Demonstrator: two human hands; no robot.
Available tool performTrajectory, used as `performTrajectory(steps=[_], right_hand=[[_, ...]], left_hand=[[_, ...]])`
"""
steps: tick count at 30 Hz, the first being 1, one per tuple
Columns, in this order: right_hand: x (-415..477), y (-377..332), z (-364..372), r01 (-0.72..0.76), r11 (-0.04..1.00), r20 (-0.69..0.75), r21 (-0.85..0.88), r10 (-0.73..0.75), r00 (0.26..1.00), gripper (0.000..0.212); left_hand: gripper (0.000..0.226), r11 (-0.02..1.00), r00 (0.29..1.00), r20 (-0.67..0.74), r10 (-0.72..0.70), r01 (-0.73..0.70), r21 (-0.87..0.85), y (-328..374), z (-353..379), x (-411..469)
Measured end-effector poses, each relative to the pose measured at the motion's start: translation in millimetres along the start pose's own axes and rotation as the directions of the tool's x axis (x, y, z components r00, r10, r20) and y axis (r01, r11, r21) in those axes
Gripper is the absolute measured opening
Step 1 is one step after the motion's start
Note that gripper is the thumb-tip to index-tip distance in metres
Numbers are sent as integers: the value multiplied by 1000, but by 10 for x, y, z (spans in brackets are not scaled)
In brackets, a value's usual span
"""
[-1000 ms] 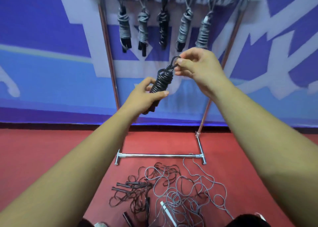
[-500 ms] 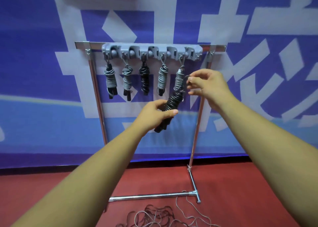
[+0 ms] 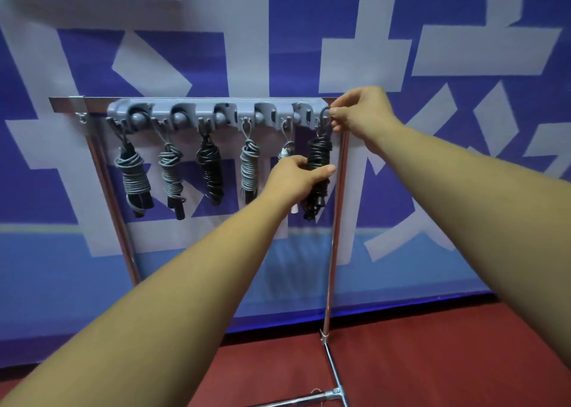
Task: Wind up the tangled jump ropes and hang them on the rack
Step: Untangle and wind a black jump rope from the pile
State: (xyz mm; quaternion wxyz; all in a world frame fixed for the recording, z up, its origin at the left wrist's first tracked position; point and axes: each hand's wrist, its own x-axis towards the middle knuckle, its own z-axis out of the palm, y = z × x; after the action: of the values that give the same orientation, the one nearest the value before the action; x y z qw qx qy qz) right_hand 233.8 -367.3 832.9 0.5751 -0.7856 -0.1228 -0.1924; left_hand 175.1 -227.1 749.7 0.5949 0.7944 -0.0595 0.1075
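The left hand [image 3: 296, 181] wraps its fingers [image 3: 324, 169] and thumb round the middle of the black wound jump rope [image 3: 319, 148] and holds it upright. The handle ends hang below the palm. Above, the right hand [image 3: 361, 113] pinches the bundle's top loop [image 3: 325, 114] between thumb and fingertips, right at the far right end of the gray hook strip [image 3: 216, 113]. I cannot tell whether the loop sits on a hook.

The bundle hangs in a narrow gap. The rack's right post [image 3: 335, 252] is just beside it, and on the other side is a pale bundle [image 3: 285, 152], mostly hidden by the left hand. Four more wound ropes [image 3: 249, 172] hang spaced along the strip to the left.

The rack stands on a red floor [image 3: 432, 360], close to a blue and white banner wall [image 3: 309, 36].
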Motion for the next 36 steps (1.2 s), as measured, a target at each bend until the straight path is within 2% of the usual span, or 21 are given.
performTrajectory(steps=[5, 10, 16, 18, 20, 22, 24, 26, 29, 33, 36], right_hand=[[220, 214, 71, -72, 997, -34, -7, 71, 997, 16], [368, 238, 132, -128, 986, -77, 103, 136, 988, 22], [320, 353, 235, -178, 982, -43, 58, 180, 983, 24], [250, 425, 260, -156, 988, -45, -18, 155, 987, 19], [172, 524, 234, -103, 971, -79, -216, 88, 993, 17], [-15, 623, 199, -63, 901, -80, -430, 31, 996, 25], [-301, 783, 208, -57, 829, -55, -557, 31, 998, 33], [-659, 1018, 284, -63, 772, -26, -632, 60, 998, 41], [-1162, 1430, 498, -77, 720, 43, -690, 147, 988, 51], [-1872, 2042, 942, -137, 717, 150, -683, 321, 935, 52], [-2449, 2527, 1351, -153, 702, 235, -696, 425, 874, 52]], left_hand=[[27, 998, 999, 9, -34, 33, 60, -138, 72, 272], [25, 998, 999, 14, -46, 47, -34, -153, 97, 451], [30, 988, 991, 13, -134, 133, 81, -292, 88, 520], [27, 980, 991, 0, -136, 135, 145, -368, 67, 501], [27, 978, 993, -20, -113, 115, 173, -455, 33, 445], [26, 987, 995, -18, -96, 98, 125, -559, -28, 326], [23, 981, 994, 13, -110, 106, 160, -705, -99, 158], [23, 938, 988, 37, -152, 133, 320, -914, -193, -39], [24, 821, 967, 22, -252, 202, 534, -1340, -359, -306], [29, 687, 924, -18, -383, 298, 663, -2050, -545, -794], [29, 628, 883, -24, -468, 351, 694, -2659, -661, -1220]])
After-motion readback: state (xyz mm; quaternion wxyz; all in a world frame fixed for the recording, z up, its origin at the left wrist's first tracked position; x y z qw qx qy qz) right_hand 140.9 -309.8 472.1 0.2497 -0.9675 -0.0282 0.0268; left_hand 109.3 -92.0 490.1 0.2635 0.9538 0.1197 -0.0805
